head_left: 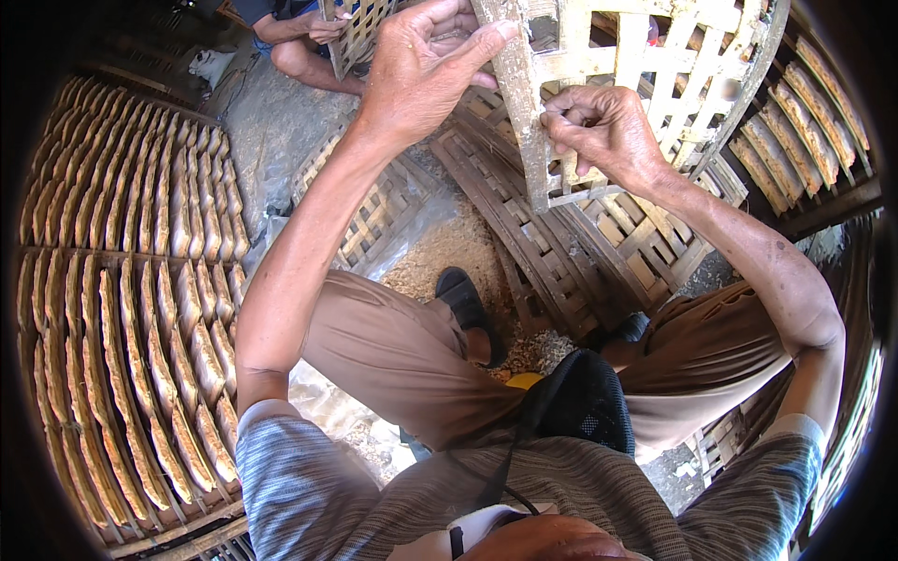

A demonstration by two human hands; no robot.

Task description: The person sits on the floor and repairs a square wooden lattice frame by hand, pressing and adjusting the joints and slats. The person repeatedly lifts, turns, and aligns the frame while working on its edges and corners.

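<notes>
A woven bamboo tray (645, 61) with a pale, open lattice and a flat rim stands tilted up in front of me. My left hand (426, 75) is at the tray's left rim, thumb laid against it and fingers partly curled around. Lower on the same rim, my right hand (608, 131) is closed, its thumb and fingertips pressed together by the rim's inner edge. Whatever is between those fingertips is too small to make out. Under the tray lie stacked woven bamboo panels (552, 234) with dark slats.
Racks of brownish, ridged strips (131, 309) fill the left side, with similar strips (800, 122) at the far right. Another person's hand (327, 26) holds a woven panel (363, 35) at the top. Shavings (449, 252) lie on the floor by my sandal (460, 294).
</notes>
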